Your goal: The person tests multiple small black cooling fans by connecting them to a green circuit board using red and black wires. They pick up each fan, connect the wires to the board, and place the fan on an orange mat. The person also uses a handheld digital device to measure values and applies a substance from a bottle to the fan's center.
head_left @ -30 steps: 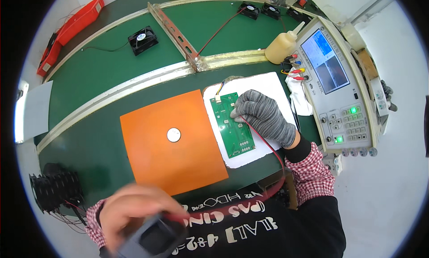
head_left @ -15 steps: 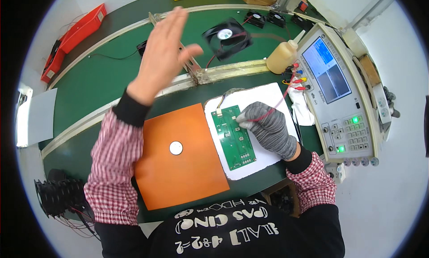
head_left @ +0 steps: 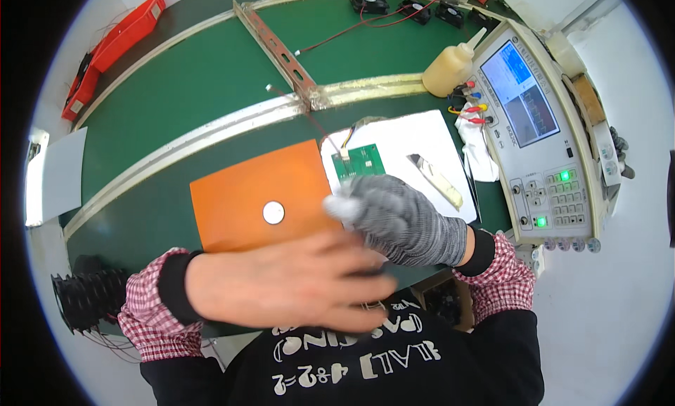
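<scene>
My left hand (head_left: 299, 283), bare and smeared by motion, reaches across close to my body, below my right hand. Its fingers look spread, but its palm side is hidden. My right hand (head_left: 408, 219), in a grey knit glove, has curled fingers over the green circuit board (head_left: 358, 161); what they hold is hidden. Only the board's far end shows, with a white plug and coloured wires. A thin, blurred dark red lead (head_left: 316, 122) with a white connector runs from the far rail toward my right hand. A white disc (head_left: 273, 212) lies on the orange mat (head_left: 256, 181).
A white sheet (head_left: 404, 135) under the board bears a pale strip with a dark end (head_left: 436, 181). Right stand a bottle (head_left: 448, 72) and a test instrument (head_left: 527, 117) with clipped leads. Several black fans (head_left: 415, 10) lie far right. A metal rail (head_left: 278, 51) crosses the bench.
My left hand has come down from the far bench to near my body. The airborne-looking fan is gone from mid-bench; another lies at the far right. Traces now show on the instrument screen.
</scene>
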Demonstrator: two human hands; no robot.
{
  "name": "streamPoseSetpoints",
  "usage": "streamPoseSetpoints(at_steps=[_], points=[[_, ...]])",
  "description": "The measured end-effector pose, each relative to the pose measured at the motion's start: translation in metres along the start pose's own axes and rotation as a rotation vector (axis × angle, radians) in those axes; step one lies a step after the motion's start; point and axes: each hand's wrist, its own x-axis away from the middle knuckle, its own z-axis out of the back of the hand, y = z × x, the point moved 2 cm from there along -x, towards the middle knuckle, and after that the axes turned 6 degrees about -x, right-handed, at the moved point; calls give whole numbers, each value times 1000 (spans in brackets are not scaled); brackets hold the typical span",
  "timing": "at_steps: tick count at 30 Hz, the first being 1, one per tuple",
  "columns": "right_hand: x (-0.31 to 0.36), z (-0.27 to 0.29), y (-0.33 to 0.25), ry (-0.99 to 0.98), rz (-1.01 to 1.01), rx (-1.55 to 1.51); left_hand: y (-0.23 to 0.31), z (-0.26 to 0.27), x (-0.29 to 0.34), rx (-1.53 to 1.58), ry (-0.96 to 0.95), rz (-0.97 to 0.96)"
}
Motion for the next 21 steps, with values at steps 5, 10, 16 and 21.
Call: streamPoseSetpoints(at_steps=[5,10,16,21], points=[[25,33,15,-215,-230,453,-21,39,66,-214,-136,780],[38,49,32,-101,-679,331,-20,37,102,-857,236,1007],[-13,0,-15,-89,-16,87,23,-28,36,-433,42,264],[8,16,-4,-385,-89,414,16,1,59,-257,-166,461]])
